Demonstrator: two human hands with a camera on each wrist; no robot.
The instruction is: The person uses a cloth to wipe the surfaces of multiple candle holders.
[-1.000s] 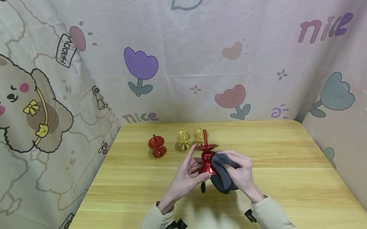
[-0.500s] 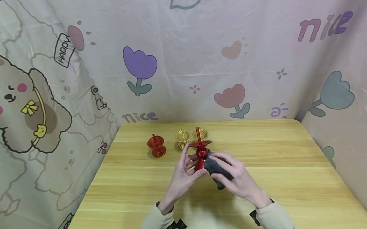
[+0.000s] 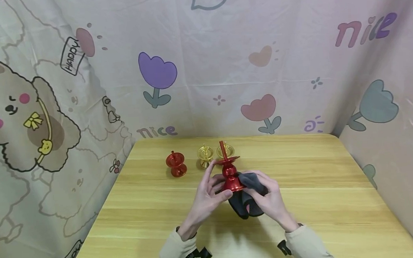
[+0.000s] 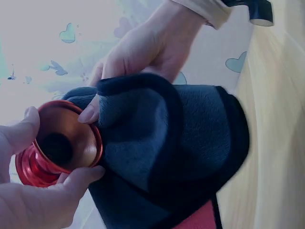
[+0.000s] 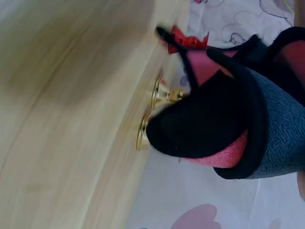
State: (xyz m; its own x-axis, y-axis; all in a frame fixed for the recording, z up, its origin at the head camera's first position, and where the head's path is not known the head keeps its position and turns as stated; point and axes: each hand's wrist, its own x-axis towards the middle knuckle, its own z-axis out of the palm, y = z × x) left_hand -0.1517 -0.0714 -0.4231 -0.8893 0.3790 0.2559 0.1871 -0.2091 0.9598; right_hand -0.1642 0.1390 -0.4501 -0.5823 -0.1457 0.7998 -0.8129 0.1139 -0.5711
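Observation:
In the head view my left hand (image 3: pixel 209 194) holds a shiny red metal candle holder (image 3: pixel 230 172) above the table, tilted a little, its dish and red stem on top. The left wrist view looks into its hollow base (image 4: pixel 78 138), with the thumb and fingers at the rim. My right hand (image 3: pixel 269 195) pinches a dark grey cloth (image 3: pixel 251 179) against the right side of the base. The cloth has black edging, and its pink underside (image 5: pixel 224 155) shows in the right wrist view, where the right fingers are mostly hidden.
On the wooden table (image 3: pixel 315 170) stand a shorter red holder (image 3: pixel 177 163) at the left and two gold holders (image 3: pixel 205 155) behind my hands. The second gold one (image 3: pixel 229 150) is partly hidden by the held piece. A patterned curtain (image 3: pixel 204 67) hangs behind and beside the table.
The cloth moved left along the candle holder and then back right, its folds now hanging lower. The candle holder shifted slightly left and tilted; the left hand keeps its grip.

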